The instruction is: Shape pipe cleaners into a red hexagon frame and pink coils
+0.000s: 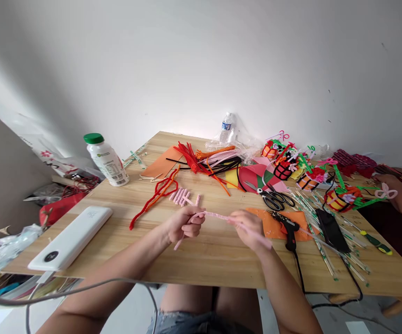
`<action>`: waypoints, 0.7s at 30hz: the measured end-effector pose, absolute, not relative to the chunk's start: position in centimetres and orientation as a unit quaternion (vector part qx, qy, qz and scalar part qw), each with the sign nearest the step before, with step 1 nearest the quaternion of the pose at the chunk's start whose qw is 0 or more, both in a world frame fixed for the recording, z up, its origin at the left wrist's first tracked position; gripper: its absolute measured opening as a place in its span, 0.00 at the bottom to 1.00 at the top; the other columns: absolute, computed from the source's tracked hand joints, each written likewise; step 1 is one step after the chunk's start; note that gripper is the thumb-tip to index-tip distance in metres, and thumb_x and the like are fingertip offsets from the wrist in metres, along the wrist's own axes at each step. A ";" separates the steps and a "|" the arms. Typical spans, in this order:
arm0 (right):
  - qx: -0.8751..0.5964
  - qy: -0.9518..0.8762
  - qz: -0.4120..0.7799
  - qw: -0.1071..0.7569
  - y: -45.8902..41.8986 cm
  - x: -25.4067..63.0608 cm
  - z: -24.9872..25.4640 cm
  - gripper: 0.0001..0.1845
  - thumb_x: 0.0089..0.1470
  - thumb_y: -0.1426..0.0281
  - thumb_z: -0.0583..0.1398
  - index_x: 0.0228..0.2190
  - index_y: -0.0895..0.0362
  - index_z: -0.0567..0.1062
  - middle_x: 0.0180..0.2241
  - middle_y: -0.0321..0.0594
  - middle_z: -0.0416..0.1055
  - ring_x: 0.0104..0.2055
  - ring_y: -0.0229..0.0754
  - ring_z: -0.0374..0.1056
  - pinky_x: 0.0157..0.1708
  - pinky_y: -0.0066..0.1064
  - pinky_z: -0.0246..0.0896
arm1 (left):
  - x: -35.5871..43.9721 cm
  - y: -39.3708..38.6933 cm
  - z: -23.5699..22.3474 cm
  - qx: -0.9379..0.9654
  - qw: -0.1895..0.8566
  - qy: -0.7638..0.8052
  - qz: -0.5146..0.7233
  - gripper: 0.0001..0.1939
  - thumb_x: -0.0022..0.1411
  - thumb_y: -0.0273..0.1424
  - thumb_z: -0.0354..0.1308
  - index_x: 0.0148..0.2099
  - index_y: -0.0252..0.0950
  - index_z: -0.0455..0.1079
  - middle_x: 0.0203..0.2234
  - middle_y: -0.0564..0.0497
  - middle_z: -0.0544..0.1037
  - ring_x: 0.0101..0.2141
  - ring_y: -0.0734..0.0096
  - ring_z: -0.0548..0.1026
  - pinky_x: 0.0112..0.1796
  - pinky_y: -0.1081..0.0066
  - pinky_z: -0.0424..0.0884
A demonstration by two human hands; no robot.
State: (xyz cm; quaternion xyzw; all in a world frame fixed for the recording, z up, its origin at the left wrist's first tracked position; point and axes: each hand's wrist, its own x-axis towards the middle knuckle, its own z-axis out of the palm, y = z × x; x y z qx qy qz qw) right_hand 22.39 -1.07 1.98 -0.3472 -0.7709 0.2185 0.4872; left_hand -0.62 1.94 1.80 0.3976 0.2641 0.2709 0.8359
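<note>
My left hand (187,225) is closed in a pinch on a pink pipe cleaner (217,215), one end of which sticks out below the fingers. The same fuzzy strand runs across to my right hand (246,226), also closed on it, with pink ends trailing past the wrist. Between the hands the strand looks twisted. Just behind my left hand, coiled pink pipe cleaner pieces (180,196) lie on the wooden table (145,250). To their left are red and orange twisted pipe cleaners (152,199).
A glue gun (288,227), scissors (274,198), a black phone (331,229) and a screwdriver (375,242) lie at right. Decorated small baskets (310,178) stand behind them. A white bottle (106,160) and a power bank (70,239) are at left. Another person's hand (391,190) shows far right.
</note>
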 end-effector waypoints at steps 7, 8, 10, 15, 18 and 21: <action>-0.379 -0.752 0.152 0.518 -1.2 22.5 2.2 0.05 0.55 0.69 0.59 0.30 0.56 0.75 0.27 0.42 0.73 0.26 0.39 0.68 0.25 0.30 0.66 | -1.2 1.0 2.9 0.522 0.765 0.270 0.263 0.18 0.60 0.41 0.51 0.30 0.30 0.68 0.14 0.53 0.67 0.13 0.76 0.66 0.15 0.77 0.59; -0.417 -0.709 0.247 0.513 -1.0 22.6 2.3 0.07 0.54 0.66 0.60 0.29 0.57 0.74 0.25 0.40 0.72 0.22 0.37 0.66 0.21 0.29 0.64 | -1.3 0.7 3.1 0.596 0.699 0.287 0.271 0.19 0.62 0.42 0.50 0.31 0.30 0.69 0.16 0.51 0.70 0.17 0.73 0.70 0.19 0.75 0.63; -0.454 -0.613 0.429 0.483 -0.6 22.7 2.4 0.13 0.50 0.60 0.62 0.26 0.58 0.72 0.21 0.36 0.69 0.15 0.32 0.58 0.13 0.25 0.56 | -1.5 0.3 3.7 0.728 0.551 0.283 0.293 0.20 0.65 0.39 0.46 0.31 0.30 0.71 0.22 0.45 0.75 0.24 0.71 0.74 0.26 0.72 0.68; -0.456 -0.472 0.605 0.451 -0.4 22.9 2.9 0.17 0.40 0.60 0.67 0.22 0.59 0.69 0.15 0.30 0.62 0.12 0.28 0.50 0.09 0.22 0.45 | -1.6 0.3 3.7 0.890 0.250 0.185 0.333 0.15 0.62 0.26 0.42 0.36 0.32 0.72 0.29 0.43 0.76 0.31 0.69 0.74 0.32 0.70 0.69; -0.456 -0.478 0.606 0.443 -0.5 23.0 3.0 0.16 0.42 0.61 0.67 0.23 0.59 0.69 0.15 0.29 0.61 0.13 0.28 0.50 0.10 0.21 0.44 | -1.1 0.3 2.8 0.916 0.009 0.221 0.336 0.11 0.61 0.26 0.46 0.34 0.33 0.70 0.26 0.46 0.74 0.27 0.70 0.71 0.28 0.71 0.66; -0.468 -0.496 0.590 0.431 -0.5 22.9 2.9 0.15 0.43 0.61 0.65 0.24 0.59 0.69 0.15 0.29 0.61 0.13 0.28 0.50 0.11 0.21 0.45 | -0.6 0.2 2.2 0.886 -0.150 0.249 0.363 0.07 0.61 0.27 0.51 0.31 0.34 0.67 0.24 0.49 0.71 0.25 0.71 0.69 0.26 0.72 0.63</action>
